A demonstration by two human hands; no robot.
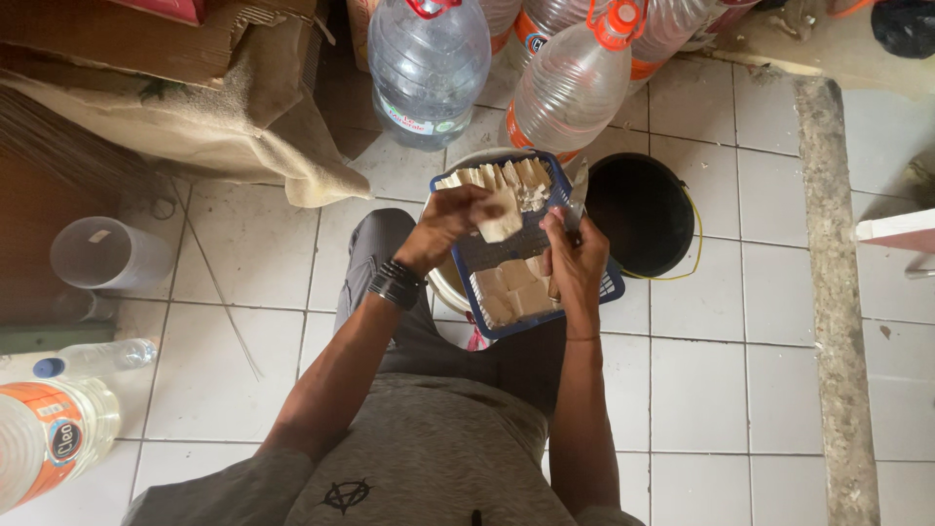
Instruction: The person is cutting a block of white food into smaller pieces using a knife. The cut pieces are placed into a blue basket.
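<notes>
Behind right hand (575, 261), knife (577, 198) handle hidden

You get one view only, from the camera worn on your head, so no second view shares any part of the scene. It looks almost straight down past your chest, which fills the bottom centre of the frame, with your arms running up toward the middle. It sits close: your hands and the blue basket (526, 248) lie just above centre, at arm's reach. The white tiled floor (740, 370) fills the lower right. The top edge faces outward from you and cuts across the large clear water bottles (429, 68). A cloth-covered pile (195, 127) takes the upper left.
</notes>
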